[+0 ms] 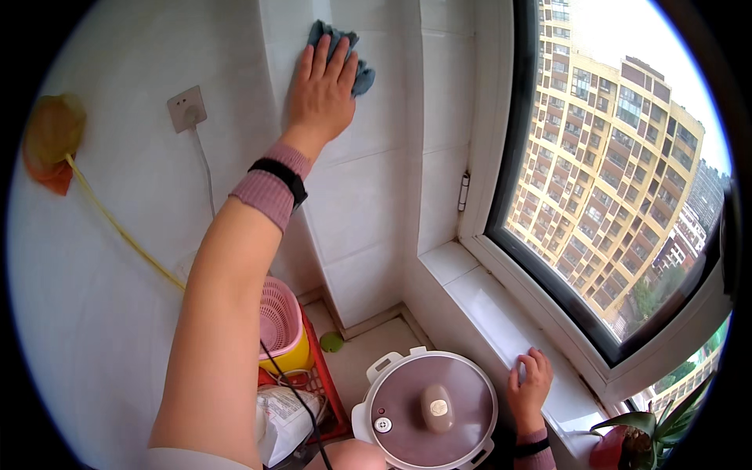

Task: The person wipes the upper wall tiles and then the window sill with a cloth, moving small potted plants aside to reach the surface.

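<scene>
My left hand [324,97] is raised against the white tiled wall [367,200]. Under its spread fingers is a crumpled blue-grey cloth [364,79], pressed to the tiles; the thumb is hidden. Lower down at the right, my right hand [530,382] rests empty on the edge of the tiled windowsill [490,317], its fingers slightly bent and apart from the thumb. Just left of that hand is a round pot with a mauve lid [405,405], a knob and pale side handles.
A pink plastic basket [279,317] sits in a yellow container near a red crate [329,388] and a white printed bag [288,411]. A black cord crosses there. A plugged wall socket [187,109], a window frame [543,299] and a potted plant [640,426] surround the corner.
</scene>
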Motion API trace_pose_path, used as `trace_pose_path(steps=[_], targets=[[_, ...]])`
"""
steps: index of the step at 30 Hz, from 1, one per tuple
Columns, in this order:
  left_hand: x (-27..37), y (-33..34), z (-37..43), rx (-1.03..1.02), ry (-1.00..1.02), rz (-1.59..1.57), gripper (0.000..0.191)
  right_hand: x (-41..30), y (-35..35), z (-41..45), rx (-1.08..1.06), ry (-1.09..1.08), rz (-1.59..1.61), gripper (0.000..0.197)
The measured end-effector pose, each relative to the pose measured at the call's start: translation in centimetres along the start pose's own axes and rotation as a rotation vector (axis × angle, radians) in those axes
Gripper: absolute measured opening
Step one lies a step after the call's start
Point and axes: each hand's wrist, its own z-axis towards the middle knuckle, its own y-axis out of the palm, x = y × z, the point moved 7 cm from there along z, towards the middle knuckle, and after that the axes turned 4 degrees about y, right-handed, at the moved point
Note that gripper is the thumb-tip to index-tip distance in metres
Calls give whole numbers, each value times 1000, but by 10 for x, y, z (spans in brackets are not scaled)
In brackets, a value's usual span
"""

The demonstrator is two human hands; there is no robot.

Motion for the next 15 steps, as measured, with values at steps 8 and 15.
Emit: trace_pose_path(steps=[8, 15], targets=[[111, 37, -157, -368, 430, -212, 55, 2, 1, 1, -23, -23, -8, 24], [132, 37, -275, -484, 716, -360, 58, 1, 5, 2, -25, -30, 22, 24]])
